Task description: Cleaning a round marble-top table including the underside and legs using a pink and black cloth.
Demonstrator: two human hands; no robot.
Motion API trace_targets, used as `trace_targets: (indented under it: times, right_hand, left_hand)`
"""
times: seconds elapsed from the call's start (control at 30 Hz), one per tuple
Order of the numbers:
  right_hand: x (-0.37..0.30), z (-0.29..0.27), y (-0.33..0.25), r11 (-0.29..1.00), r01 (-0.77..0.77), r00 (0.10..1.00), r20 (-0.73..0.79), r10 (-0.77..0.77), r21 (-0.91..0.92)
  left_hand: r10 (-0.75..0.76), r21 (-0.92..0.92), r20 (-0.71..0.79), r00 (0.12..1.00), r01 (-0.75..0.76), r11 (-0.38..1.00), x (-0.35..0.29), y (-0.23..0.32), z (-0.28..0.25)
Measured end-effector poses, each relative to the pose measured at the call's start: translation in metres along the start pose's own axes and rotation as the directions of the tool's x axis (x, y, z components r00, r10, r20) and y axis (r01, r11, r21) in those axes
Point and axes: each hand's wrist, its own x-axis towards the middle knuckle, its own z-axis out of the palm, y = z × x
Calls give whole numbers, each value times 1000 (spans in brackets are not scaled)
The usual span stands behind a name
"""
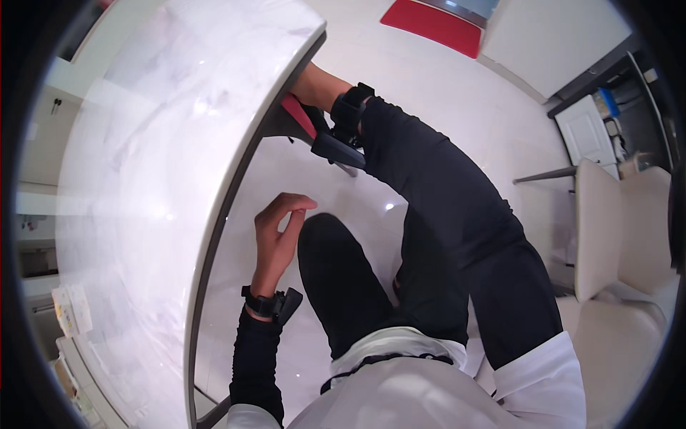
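My left hand point(277, 232) is beside the table edge, above my left knee. Its fingers are bent together and the thumb tip comes up to them, with nothing visible between. My right arm reaches across to the far part of the table edge. Only the wrist and back part of my right hand point(312, 87) show; the table hides its fingers. Just below that hand, a red thing with black parts point(299, 116) sticks out from under the table edge; its kind I cannot make out. Each wrist wears a black strapped device, the left one point(271, 304) in full view.
A glossy white marbled table point(153, 171) with a dark rim fills the left side. Pale chairs point(600, 229) stand at the right. A red mat point(432, 27) lies on the white floor near a white cabinet point(550, 43). A tissue-like pack point(71, 309) is at the far left.
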Motion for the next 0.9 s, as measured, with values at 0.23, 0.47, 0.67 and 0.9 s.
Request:
trace_targets:
  times: [0.23, 0.47, 0.67, 0.9]
  right_hand:
    - [-9, 4, 1, 892, 340, 939, 61, -338, -299]
    - [2, 20, 16, 913, 361, 930, 9, -366, -191]
    - [11, 54, -1, 962, 213, 968, 95, -231, 171]
    - [20, 110, 18, 955, 178, 866, 424, -266, 237]
  left_hand:
    - [-5, -178, -44, 999, -3, 984, 2, 3, 1]
    - [-83, -284, -66, 994, 61, 957, 1, 2, 12]
    - [-217, -179, -110, 970, 195, 964, 3, 6, 1]
    - [-504, -109, -239, 830, 493, 863, 19, 0, -8]
